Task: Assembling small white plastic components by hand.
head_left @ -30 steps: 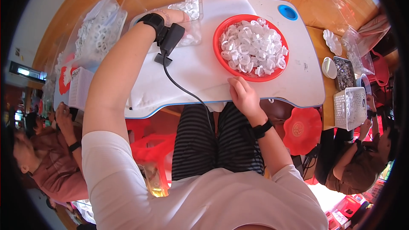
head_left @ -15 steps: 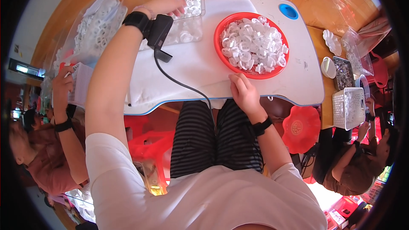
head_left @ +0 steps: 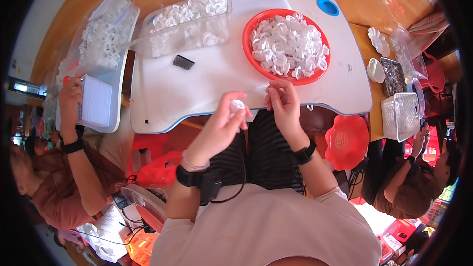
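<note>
My left hand [head_left: 220,125] is over the near table edge, above my lap, its fingers curled around a small white plastic piece [head_left: 237,104]. Just right of it, my right hand [head_left: 286,106] has its fingertips pinched together; whatever they hold, if anything, is hidden. Beyond the right hand, a red basin [head_left: 246,49] is heaped with white, ring-like plastic pieces [head_left: 288,44]. A clear plastic bin [head_left: 143,44] at the far left of the table contains more white pieces [head_left: 189,11].
A small black comb-like object [head_left: 184,62] lies on the white table [head_left: 207,79]. A blue round recess [head_left: 327,7] is at the far right corner. People work on both sides. At right are a white basket [head_left: 401,118] and a red scalloped tray [head_left: 346,143].
My left hand has come back from the clear bin to beside my right hand, bringing a white plastic piece. The right hand stays near the basin, its fingers slightly shifted.
</note>
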{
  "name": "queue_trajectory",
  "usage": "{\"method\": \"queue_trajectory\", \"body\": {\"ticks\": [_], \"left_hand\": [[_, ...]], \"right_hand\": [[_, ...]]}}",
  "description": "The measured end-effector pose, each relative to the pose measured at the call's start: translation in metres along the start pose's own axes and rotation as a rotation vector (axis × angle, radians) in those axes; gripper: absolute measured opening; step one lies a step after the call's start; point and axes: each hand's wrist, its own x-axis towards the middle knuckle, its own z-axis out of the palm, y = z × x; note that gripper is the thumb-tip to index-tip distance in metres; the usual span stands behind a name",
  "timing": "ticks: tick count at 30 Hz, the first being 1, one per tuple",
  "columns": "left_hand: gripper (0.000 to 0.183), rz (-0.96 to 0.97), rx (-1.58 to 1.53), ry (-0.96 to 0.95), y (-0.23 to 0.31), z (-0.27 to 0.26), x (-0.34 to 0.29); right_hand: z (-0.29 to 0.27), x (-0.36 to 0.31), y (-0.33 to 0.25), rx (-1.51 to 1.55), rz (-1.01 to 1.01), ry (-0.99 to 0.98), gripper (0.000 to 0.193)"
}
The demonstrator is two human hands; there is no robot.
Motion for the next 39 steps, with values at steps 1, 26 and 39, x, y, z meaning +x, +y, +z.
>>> {"method": "queue_trajectory", "body": {"ticks": [1,26,39], "left_hand": [[0.028,-0.011,-0.011,-0.003,-0.008,0.007,0.0],[0.076,0.194,0.726,-0.167,-0.021,0.016,-0.003],[0.025,0.14,1.409,0.609,-0.053,-0.165,0.079]], "right_hand": [[0.006,-0.008,-0.009,0.13,0.038,0.017,0.012],[0.027,-0.047,-0.003,0.054,0.189,0.148,0.01],[-0.002,-0.071,0.014,-0.03,0.171,0.177,0.008]]}}
